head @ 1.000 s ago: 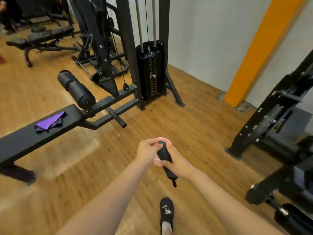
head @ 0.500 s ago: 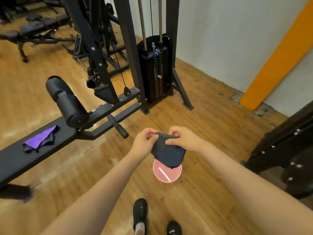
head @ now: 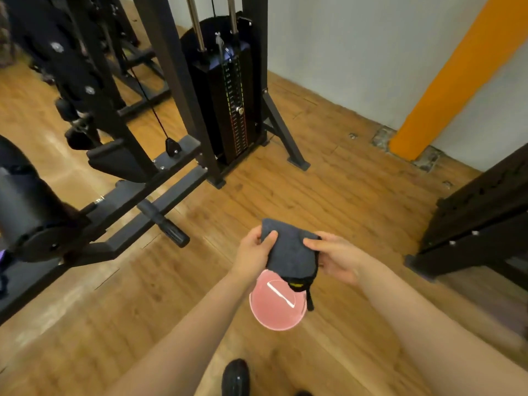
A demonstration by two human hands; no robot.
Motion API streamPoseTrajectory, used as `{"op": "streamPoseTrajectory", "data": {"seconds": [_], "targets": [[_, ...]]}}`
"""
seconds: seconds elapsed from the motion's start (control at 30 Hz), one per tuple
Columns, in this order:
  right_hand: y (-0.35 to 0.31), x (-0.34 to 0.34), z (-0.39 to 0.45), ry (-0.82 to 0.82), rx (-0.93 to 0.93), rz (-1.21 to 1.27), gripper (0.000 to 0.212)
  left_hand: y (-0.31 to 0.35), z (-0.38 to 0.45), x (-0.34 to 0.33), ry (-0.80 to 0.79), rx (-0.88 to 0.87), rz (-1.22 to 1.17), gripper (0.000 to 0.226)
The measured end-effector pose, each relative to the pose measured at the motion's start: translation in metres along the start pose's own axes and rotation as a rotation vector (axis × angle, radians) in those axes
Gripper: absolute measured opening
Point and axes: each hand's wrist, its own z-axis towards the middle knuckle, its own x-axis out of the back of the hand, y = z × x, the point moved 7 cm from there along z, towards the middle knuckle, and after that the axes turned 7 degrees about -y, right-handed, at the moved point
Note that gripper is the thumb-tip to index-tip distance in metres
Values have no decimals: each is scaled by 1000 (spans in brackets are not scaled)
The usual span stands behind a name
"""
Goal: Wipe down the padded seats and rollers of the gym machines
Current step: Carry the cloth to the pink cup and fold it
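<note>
Cloth [head: 288, 248], dark grey and folded, is held up between both hands above a pink bucket [head: 275, 305] on the wooden floor [head: 328, 181]. The left hand [head: 254, 254] pinches its left edge with the thumb on top; the right hand [head: 335, 257] grips its right edge. A padded roller [head: 25, 210] sits far left, beside the weight stack [head: 228, 101].

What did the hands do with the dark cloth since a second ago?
A second ago the cloth was bunched into a roll over the pink bowl. Both hands, left and right, have since spread it out flat and lifted it off the bowl. They still hold it, and the bowl stays on the floor.
</note>
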Motion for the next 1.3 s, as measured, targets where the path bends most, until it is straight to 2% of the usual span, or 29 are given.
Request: {"op": "streamPoseTrajectory", "data": {"seconds": [0.1,0.23,0.4,0.6,0.73,0.9,0.97,1.07,1.2,1.3], "targets": [[21,31,64,167,149,83,15,-50,54,16,-4,23,18,13],[81,79,166,197,189,-151,25,-145,129,57,43,42,167,12],[165,144,271,371,241,-485,35,-264,205,95,98,104,280,15],[246,183,335,394,290,-799,45,-350,269,115,93,105,501,24],[265,191,342,425,379,-821,45,-378,276,125,72,112,689,27],[263,195,346,485,381,-786,53,-377,277,126,160,107,601,34],[260,194,343,473,426,-806,50,-375,278,123,159,49,657,38],[264,185,342,393,466,-978,29,-374,278,118,89,-29,786,35],[274,180,341,281,366,-1226,32,-380,278,117,7,-34,917,40],[274,182,339,281,305,-1304,34,-384,277,121,-23,-3,1013,41]]}}
